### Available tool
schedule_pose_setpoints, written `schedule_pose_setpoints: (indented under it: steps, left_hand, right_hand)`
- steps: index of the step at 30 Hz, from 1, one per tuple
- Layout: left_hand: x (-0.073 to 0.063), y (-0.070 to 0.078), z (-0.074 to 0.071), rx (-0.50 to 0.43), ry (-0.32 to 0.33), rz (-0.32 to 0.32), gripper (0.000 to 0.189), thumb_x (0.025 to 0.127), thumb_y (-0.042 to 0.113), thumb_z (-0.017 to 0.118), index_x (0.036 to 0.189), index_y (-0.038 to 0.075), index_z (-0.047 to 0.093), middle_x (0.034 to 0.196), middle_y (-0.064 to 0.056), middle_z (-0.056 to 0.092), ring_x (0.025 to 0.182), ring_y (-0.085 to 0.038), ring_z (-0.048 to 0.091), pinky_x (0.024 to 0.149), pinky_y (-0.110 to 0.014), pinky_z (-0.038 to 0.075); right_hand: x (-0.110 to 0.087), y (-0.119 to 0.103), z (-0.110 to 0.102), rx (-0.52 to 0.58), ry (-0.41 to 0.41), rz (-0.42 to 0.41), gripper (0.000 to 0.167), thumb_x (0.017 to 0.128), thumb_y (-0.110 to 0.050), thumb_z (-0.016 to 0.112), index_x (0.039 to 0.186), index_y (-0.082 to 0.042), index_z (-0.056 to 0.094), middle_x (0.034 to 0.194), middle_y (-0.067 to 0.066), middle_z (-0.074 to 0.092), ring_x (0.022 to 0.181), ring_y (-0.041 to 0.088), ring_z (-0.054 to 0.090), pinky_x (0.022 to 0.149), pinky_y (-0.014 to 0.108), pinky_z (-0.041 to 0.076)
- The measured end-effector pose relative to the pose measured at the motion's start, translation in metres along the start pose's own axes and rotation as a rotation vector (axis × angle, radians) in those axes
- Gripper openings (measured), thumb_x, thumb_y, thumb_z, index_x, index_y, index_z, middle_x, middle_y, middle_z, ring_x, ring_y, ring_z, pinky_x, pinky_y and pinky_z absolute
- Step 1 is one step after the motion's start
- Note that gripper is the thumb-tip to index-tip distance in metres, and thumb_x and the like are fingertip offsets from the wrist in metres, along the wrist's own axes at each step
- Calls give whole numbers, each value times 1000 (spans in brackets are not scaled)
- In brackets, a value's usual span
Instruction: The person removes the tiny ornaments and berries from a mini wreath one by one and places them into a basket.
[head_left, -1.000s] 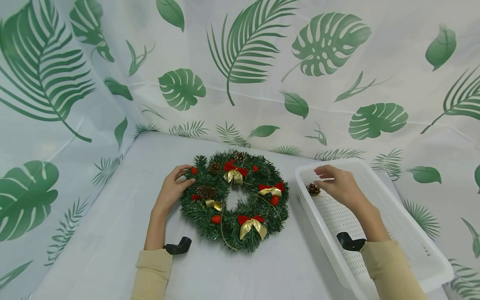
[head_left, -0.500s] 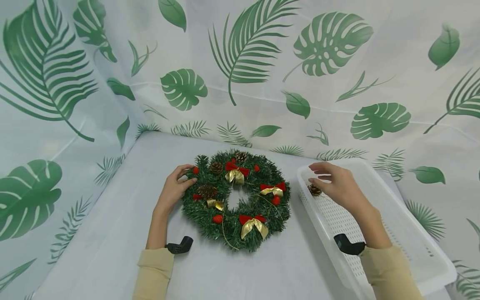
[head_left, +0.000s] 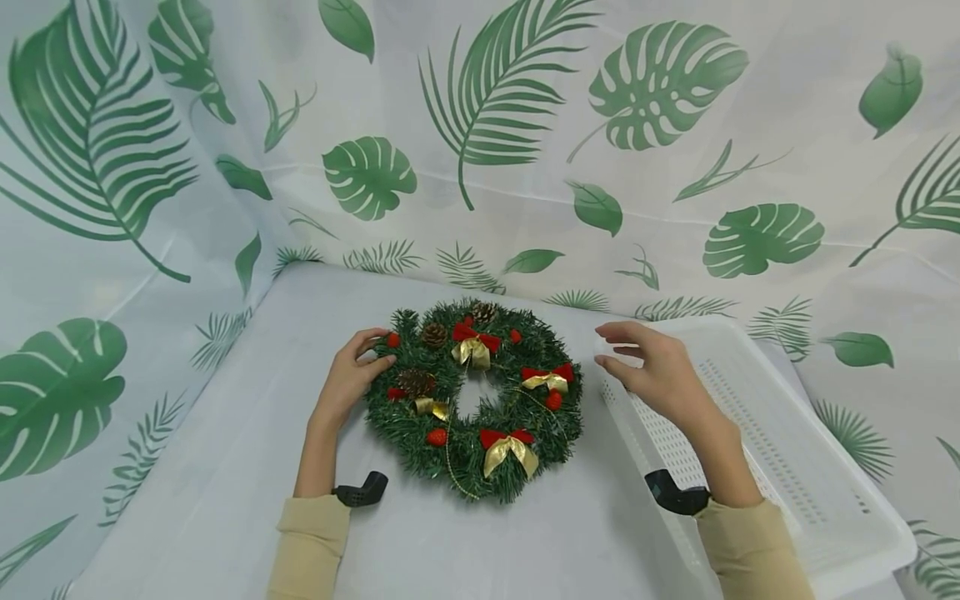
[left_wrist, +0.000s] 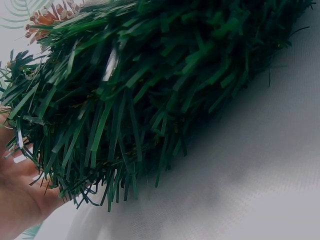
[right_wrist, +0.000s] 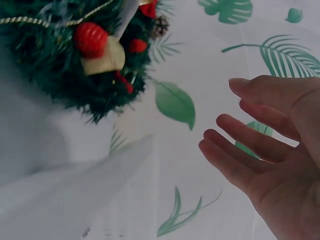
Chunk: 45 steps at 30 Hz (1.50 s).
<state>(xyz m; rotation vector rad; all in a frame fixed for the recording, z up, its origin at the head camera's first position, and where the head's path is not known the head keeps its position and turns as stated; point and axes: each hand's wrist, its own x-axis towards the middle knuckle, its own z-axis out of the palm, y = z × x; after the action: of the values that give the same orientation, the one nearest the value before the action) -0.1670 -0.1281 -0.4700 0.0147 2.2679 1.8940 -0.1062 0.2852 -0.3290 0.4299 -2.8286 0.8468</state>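
Note:
A green wreath (head_left: 551, 437) with red and gold bows, pinecones, red berries and a gold bead string lies on the white table. My left hand (head_left: 348, 372) grips its left edge, thumb and fingers at the foliage; some fingertips are hidden there. In the left wrist view, dense green strands (left_wrist: 125, 90) cover part of that hand. My right hand (head_left: 651, 367) hovers over the near-left rim of a white basket (head_left: 832, 467), to the right of the wreath. Its fingers are loosely bent and apart, holding nothing, as the right wrist view shows.
The long perforated basket stands on the right side of the table. White sheets with green leaf prints (head_left: 367, 177) hang behind and to the left. A black wrist camera (head_left: 362, 489) sits on each forearm.
My right hand has moved left, from above the basket's inside toward its left rim. The loose pinecone seen in the basket earlier is now out of sight. My left hand stays at the wreath.

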Motion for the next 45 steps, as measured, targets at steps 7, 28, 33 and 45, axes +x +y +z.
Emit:
schedule_pose_setpoints:
  steps: [7, 28, 33, 45]
  left_hand:
    - [-1, 1, 0, 10, 3, 1, 57, 101, 26, 68, 153, 17, 47, 166, -16, 31, 149, -47, 35, 116, -64, 36]
    - [-20, 39, 3, 14, -12, -24, 54, 103, 15, 64, 153, 8, 46, 166, -21, 29, 149, -50, 33, 116, -64, 36]
    - [-20, 38, 3, 15, -7, -23, 53, 103, 15, 64, 152, 8, 46, 165, -21, 31, 148, -50, 35, 116, -64, 36]
    - [-13, 28, 4, 27, 4, -23, 52, 103, 16, 65, 151, 11, 47, 165, -21, 32, 147, -50, 37, 114, -64, 39]
  right_hand:
    - [2, -12, 18, 33, 11, -50, 40, 90, -1, 77, 129, -2, 67, 125, 20, 71, 110, 40, 71, 92, 54, 59]
    - [-1, -44, 73, 203, 51, -204, 47, 84, 4, 81, 128, -1, 67, 122, 16, 71, 105, 33, 74, 85, 48, 61]
    - [4, -51, 88, 223, 62, -240, 45, 85, 0, 83, 127, -3, 68, 120, 15, 73, 104, 34, 74, 85, 46, 62]
    - [13, -70, 109, 337, 15, -211, 44, 87, -1, 81, 128, -8, 68, 123, 9, 72, 111, 25, 73, 92, 40, 60]
